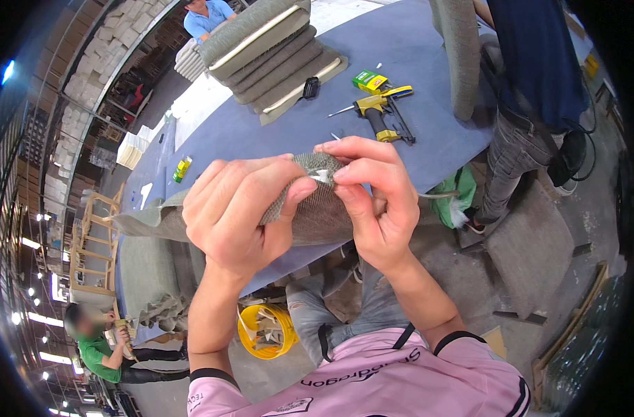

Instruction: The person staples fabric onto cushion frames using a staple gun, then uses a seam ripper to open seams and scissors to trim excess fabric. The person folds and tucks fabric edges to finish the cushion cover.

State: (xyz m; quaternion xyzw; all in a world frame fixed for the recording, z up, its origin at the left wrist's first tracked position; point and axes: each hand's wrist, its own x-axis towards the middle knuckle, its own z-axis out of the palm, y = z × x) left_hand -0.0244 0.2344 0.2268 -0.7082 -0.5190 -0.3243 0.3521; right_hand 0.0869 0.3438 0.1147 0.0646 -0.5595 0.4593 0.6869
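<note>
Both my hands are raised in front of me over the table's near edge, pinching a grey-green woven fabric piece [317,215]. My left hand [240,205] grips the fabric with its thumb and curled fingers. Close beside it, my right hand [376,201] pinches the same fabric's edge between thumb and fingertips. A small white bit [322,176], perhaps padding, shows at the edge between my fingertips. The fabric stretches left beyond my left hand. Beyond my hands, a yellow and black staple gun [379,115] lies on the blue-covered table [261,149].
A stack of grey upholstered cushions [272,62] stands at the far side. Near the staple gun lies a green and yellow box [370,81]. A yellow bucket of scraps [268,331] sits below the table. A person in dark clothes [539,69] stands at the right, beside a cushion panel [457,62].
</note>
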